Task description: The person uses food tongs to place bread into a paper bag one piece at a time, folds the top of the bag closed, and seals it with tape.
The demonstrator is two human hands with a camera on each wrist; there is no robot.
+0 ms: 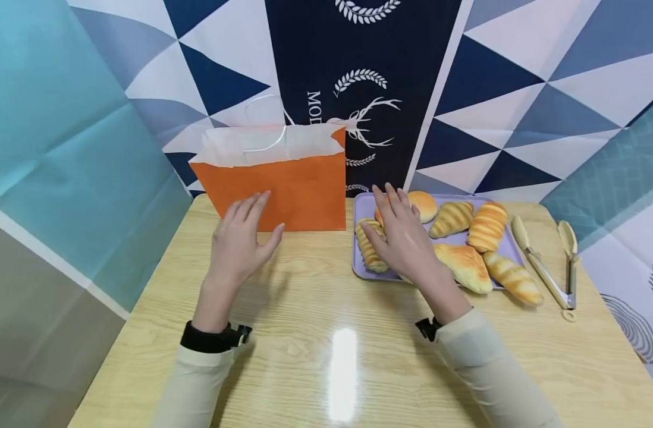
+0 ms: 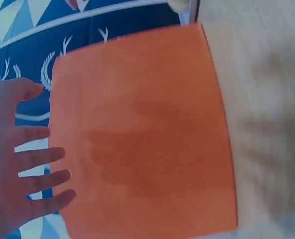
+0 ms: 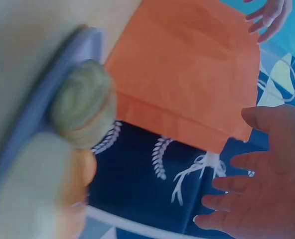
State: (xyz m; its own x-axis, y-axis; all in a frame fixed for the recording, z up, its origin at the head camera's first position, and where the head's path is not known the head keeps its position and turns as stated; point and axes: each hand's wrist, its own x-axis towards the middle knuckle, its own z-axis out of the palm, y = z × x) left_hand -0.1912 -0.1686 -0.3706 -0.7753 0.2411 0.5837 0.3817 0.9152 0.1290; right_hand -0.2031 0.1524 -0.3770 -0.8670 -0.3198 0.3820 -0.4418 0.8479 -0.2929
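Note:
An orange paper bag (image 1: 305, 193) with a white inside and white string handles stands upright at the back of the table, its top spread wide. In front of it my left hand (image 1: 238, 241) hovers with fingers spread, holding nothing; the left wrist view also shows the bag's orange face (image 2: 142, 134) beyond the fingers. My right hand (image 1: 404, 238), fingers extended, is over the left part of a lilac tray (image 1: 361, 205). Nothing is in its grasp. Nearest to it lies a ridged bread roll (image 1: 370, 246), partly covered by the hand.
Also on the tray are a round bun (image 1: 423, 205), a croissant (image 1: 451, 219), a striped roll (image 1: 487, 227), a folded pastry (image 1: 464, 266) and a long twisted bread (image 1: 514, 278) overhanging the edge. Tongs (image 1: 546, 273) lie at the right. A patterned backdrop (image 1: 498, 101) stands behind.

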